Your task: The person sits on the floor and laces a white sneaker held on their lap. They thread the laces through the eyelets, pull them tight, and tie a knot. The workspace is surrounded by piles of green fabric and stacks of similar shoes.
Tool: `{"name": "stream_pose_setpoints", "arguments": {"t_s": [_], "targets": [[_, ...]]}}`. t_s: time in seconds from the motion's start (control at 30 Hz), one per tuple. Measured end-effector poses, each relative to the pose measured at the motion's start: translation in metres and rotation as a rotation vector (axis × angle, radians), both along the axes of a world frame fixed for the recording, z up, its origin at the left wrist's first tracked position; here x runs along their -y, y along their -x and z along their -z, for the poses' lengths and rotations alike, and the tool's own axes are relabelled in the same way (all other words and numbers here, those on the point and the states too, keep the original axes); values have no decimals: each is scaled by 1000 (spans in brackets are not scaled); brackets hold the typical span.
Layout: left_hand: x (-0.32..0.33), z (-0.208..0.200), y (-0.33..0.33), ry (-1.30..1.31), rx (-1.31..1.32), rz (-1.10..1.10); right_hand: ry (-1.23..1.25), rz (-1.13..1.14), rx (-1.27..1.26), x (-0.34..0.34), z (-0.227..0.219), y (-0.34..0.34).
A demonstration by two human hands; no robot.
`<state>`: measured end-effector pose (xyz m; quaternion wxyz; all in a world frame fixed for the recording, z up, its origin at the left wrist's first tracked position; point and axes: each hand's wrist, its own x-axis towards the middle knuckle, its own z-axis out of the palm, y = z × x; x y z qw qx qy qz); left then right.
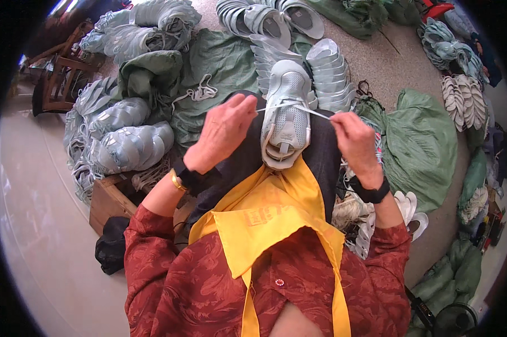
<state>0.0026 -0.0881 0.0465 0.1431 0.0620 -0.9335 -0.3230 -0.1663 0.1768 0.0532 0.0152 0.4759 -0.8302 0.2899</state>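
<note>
A pale grey-green shoe upper (288,126) rests on my lap between my knees, its heel opening toward me and its toe pointing away. White shoelace (322,114) crosses over its front and stretches out to both sides. My left hand (226,130), left of the upper, is closed on one lace end. On the other side, my right hand (357,143) pinches the opposite end, and the lace runs taut to it. A yellow apron (270,216) lies over my lap, touching the near end of the upper.
Nested stacks of uppers (133,149) lie at the left, with another stack (329,76) just beyond my knees. Loose white laces (197,92) rest on a green sack (217,62). A full green sack (419,149) sits at right. A wooden box (113,202) stands by my left elbow.
</note>
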Motion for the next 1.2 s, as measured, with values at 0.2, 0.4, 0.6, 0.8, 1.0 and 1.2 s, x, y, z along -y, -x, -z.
{"name": "stream_pose_setpoints", "arguments": {"t_s": [0.2,0.4,0.6,0.8,1.0,1.2], "targets": [[32,-15,-27,23,120,67,-61,259,147,-69,1,11],[67,-8,-80,-2,225,-112,-164,543,96,-159,23,26],[114,-24,-117,260,172,-354,-111,711,144,-265,63,56],[187,-36,-164,300,220,-594,-111,817,198,-352,87,83],[295,-42,-237,353,245,-773,-41,982,357,-391,91,96],[326,-62,-256,193,279,-861,-14,1051,371,-399,95,100]]}}
